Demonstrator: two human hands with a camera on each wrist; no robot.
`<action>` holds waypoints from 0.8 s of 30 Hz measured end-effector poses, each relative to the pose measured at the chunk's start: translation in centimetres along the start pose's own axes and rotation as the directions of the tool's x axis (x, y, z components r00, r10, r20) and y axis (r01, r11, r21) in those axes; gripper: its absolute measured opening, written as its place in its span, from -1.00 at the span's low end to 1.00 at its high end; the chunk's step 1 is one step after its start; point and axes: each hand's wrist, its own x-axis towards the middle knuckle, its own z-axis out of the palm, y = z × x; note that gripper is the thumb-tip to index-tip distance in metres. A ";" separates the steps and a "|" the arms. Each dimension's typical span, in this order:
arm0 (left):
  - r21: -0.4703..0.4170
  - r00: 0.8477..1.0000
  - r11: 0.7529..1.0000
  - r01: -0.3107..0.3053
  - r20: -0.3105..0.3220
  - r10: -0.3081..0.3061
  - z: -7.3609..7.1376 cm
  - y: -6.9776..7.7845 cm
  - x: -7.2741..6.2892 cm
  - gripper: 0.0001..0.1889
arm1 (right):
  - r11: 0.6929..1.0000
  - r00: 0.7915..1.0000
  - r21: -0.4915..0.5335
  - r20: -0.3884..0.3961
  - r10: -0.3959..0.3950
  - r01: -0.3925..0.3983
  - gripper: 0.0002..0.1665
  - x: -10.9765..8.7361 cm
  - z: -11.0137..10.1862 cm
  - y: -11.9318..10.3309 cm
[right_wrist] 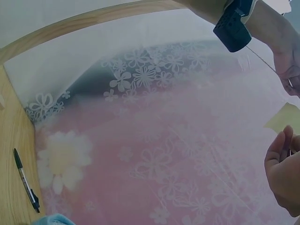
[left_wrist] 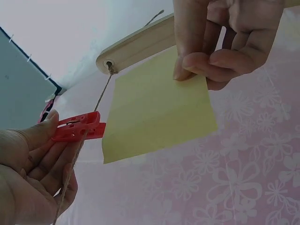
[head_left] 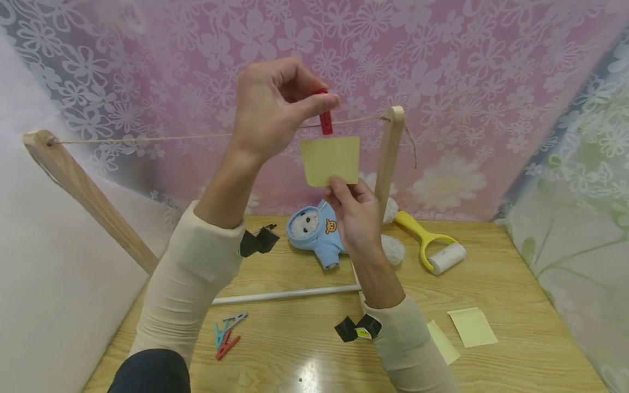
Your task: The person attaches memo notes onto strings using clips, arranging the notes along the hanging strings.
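My left hand [head_left: 267, 112] pinches a red clothespin [head_left: 326, 121] between thumb and fingers, up at the twine [head_left: 196, 136] strung between two wooden posts. In the left wrist view the clothespin [left_wrist: 77, 126] lies across the twine, its tip right at the edge of a yellow sticky note [left_wrist: 159, 108]. Below the clothespin, my right hand [head_left: 356, 213] holds that note [head_left: 331, 159] by its lower edge with thumb and fingers. The right wrist view catches the note [right_wrist: 286, 118] and the right hand [right_wrist: 283, 173] only at its right border.
A plush toy in a blue hoodie [head_left: 314, 229] lies behind the right hand, beside a yellow-handled lint roller [head_left: 444, 256]. Loose clothespins [head_left: 227, 335], a white rod [head_left: 290, 295] and more sticky notes [head_left: 473, 327] lie on the table. Wooden posts [head_left: 93, 202] flank the twine.
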 end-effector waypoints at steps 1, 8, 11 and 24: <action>0.005 1.000 1.000 0.012 0.006 -0.012 0.0 0.0 0.0 -0.83 | 1.000 1.000 0.007 -0.007 -0.002 0.002 -0.82 0.0 0.1 0.0; 0.051 0.995 0.995 0.086 0.055 -0.089 -0.1 0.2 -0.2 -0.79 | 0.999 1.000 0.036 -0.022 -0.006 0.007 -0.79 0.2 0.6 -0.1; 0.051 0.993 0.994 0.096 0.071 -0.099 -0.1 0.2 -0.3 -0.80 | 0.999 1.000 0.034 -0.020 -0.007 0.008 -0.78 0.2 0.7 -0.1; 0.176 0.978 0.977 0.119 0.149 -0.146 0.0 -0.2 -0.6 -0.70 | 1.000 1.000 0.030 -0.012 0.003 -0.003 -0.79 0.3 0.8 -0.1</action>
